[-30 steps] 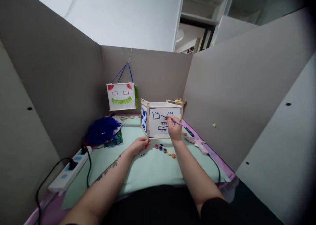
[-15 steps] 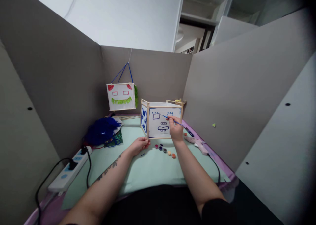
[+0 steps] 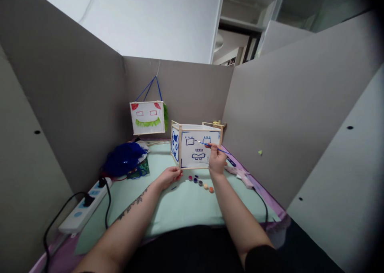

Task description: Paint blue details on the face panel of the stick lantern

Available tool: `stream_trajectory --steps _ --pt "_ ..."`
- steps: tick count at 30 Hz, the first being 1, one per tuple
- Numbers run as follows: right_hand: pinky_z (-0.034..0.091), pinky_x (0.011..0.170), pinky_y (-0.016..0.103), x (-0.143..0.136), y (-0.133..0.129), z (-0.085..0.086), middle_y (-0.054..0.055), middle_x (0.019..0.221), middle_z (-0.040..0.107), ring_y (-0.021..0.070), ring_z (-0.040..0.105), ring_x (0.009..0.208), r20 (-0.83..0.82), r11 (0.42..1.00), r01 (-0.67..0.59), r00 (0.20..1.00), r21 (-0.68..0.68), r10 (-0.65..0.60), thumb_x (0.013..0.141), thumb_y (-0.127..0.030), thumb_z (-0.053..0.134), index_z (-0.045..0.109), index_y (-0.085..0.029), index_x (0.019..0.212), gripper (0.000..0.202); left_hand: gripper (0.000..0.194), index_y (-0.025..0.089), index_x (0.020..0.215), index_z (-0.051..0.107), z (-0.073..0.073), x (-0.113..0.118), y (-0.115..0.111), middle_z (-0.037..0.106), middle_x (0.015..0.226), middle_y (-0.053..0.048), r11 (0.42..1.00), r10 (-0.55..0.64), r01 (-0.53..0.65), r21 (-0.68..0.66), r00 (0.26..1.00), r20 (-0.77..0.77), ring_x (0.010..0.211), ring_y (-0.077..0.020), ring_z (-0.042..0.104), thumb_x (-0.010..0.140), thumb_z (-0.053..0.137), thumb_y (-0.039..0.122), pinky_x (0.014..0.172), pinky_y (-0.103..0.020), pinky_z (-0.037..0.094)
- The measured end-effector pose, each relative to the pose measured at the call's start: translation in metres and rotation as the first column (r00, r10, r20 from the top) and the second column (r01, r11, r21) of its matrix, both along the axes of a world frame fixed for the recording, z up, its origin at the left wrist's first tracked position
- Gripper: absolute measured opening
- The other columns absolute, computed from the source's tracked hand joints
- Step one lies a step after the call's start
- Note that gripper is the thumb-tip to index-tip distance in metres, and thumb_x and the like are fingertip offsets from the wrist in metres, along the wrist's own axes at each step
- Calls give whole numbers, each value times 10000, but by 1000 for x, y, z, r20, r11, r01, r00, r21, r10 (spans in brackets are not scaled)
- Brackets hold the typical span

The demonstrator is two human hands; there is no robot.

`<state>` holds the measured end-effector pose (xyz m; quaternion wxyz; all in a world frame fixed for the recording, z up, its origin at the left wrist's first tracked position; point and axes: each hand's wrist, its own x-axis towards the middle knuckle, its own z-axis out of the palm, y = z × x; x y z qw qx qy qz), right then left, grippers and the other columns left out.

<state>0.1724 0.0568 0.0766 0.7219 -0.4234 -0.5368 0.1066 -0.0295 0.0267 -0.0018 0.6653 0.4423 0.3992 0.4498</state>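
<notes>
A white box-shaped lantern (image 3: pixel 186 156) with a thin wooden frame stands upright on the pale green table cover (image 3: pixel 180 213), its front painted with blue shapes and its left side with a blue face. My left hand (image 3: pixel 170 177) pinches the lantern's lower left corner. In my right hand (image 3: pixel 217 158), a thin blue paintbrush (image 3: pixel 222 150) points left, its tip at or close to the blue square on the upper left of the front. Several small paint pots (image 3: pixel 201 183) sit in a slanting row below the lantern.
A decorated white lantern (image 3: pixel 147 118) hangs by blue cords at the back left. Below it lies a bundle of blue yarn (image 3: pixel 124 159). A power strip (image 3: pixel 79 214) with black cables is at the left; a pink glue gun (image 3: pixel 244 178) rests at the right. Grey panels surround the table.
My right hand has moved slightly right and down, and the brush now lies flatter, its tip lower near the square. My left hand and the lantern look unmoved.
</notes>
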Motion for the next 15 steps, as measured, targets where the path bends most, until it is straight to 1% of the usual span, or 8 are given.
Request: stream_trajectory --steps 9,15 --pt "469 881 386 -1 0 -2 73 866 700 214 626 916 109 996 22 994 85 -31 896 -416 489 700 -168 880 326 239 122 653 586 -1 0 0 605 640 -38 1000 -2 2 5 1000 8 509 -76 476 651 769 276 502 -226 292" --pt "475 875 392 -1 4 -7 64 872 686 207 615 907 168 991 23 985 131 -45 897 -399 496 700 -186 905 295 253 121 664 592 -1 0 0 604 644 -38 1000 8 -8 11 1000 3 507 -78 476 648 776 295 484 -224 278"
